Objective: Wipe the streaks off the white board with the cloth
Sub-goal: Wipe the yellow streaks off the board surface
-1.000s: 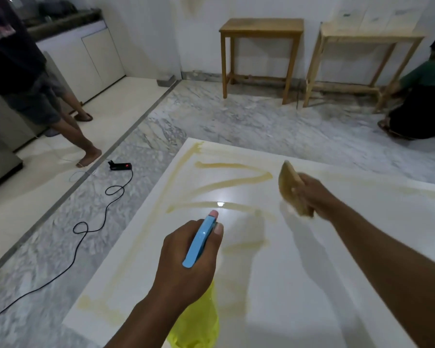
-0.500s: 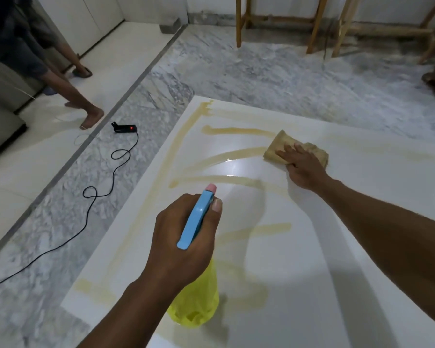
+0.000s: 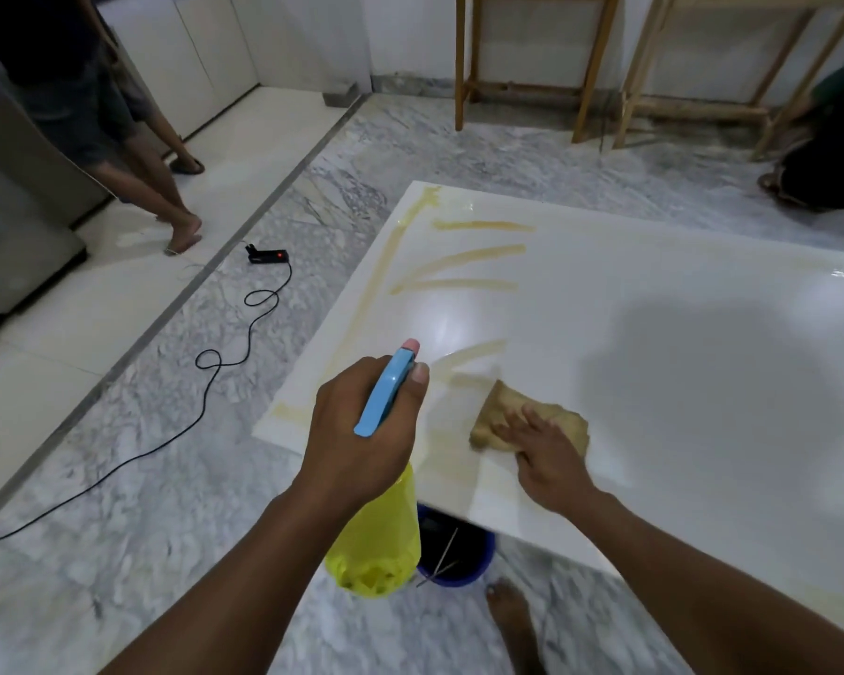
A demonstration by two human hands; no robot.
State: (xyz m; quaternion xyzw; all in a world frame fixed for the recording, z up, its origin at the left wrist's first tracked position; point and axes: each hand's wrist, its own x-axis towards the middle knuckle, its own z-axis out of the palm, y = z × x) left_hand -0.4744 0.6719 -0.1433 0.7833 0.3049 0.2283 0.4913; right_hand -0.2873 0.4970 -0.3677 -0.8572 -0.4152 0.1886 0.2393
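Note:
The white board (image 3: 654, 333) lies flat, raised above the marble floor. Yellowish streaks (image 3: 478, 255) cross its far left part and run down its left edge. A tan cloth (image 3: 503, 411) lies on the board near its front left corner. My right hand (image 3: 546, 450) presses flat on the cloth, fingers spread. My left hand (image 3: 356, 431) grips a spray bottle (image 3: 376, 538) with a yellow body and a blue trigger head, held over the board's front left edge.
A blue bucket (image 3: 459, 552) stands on the floor under the board's front edge, beside my bare foot (image 3: 512, 621). A black cable and power adapter (image 3: 266, 256) lie at left. A person (image 3: 118, 138) stands far left, another sits far right. Two wooden tables (image 3: 522, 80) stand behind.
My right hand has dragged the cloth from the far middle streaks down towards the front left corner. The right ends of those streaks are gone. The spray bottle stays in my left hand.

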